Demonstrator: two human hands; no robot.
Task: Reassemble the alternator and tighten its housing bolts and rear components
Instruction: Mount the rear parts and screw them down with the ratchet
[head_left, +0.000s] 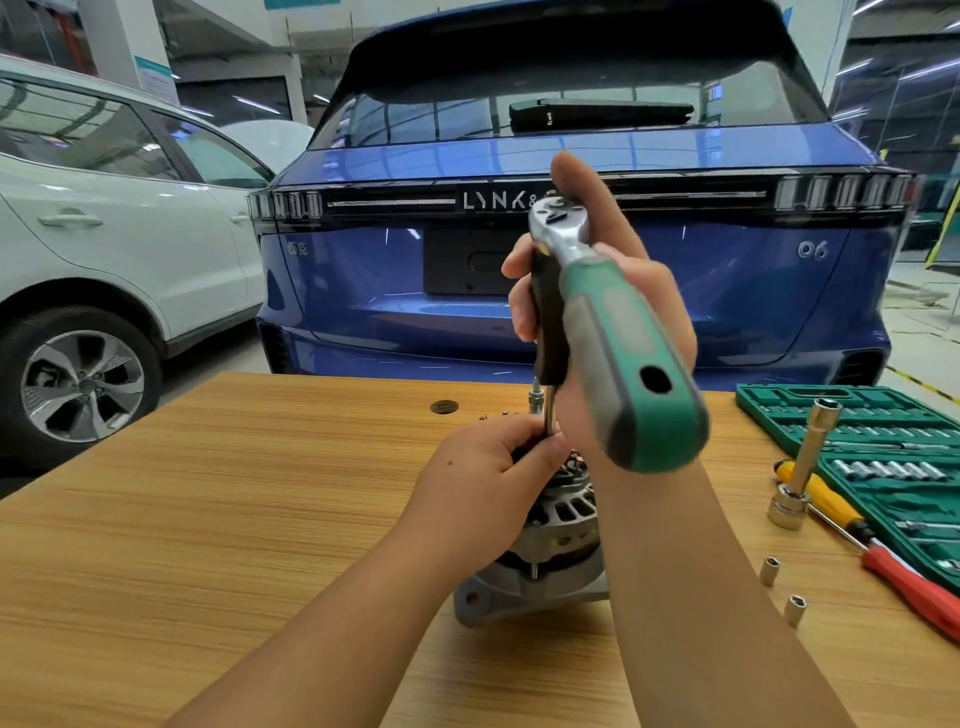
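Alternator (550, 545) on the table (208, 519) — left hand (483, 478) pinches the driver (546, 332) shaft above it; right hand (608, 312) grips driver and ratchet (618, 332). Blue car (571, 249) behind reads "LYNK &", "06".

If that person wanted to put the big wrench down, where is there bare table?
Bare wood lies left of the alternator, out to the table edge. The right is crowded: socket case, screwdrivers, loose sockets.

Bare table (208, 519) left of alternator (550, 535), right side crowded by sockets (769, 570), screwdrivers (909, 587), socket case (883, 447)
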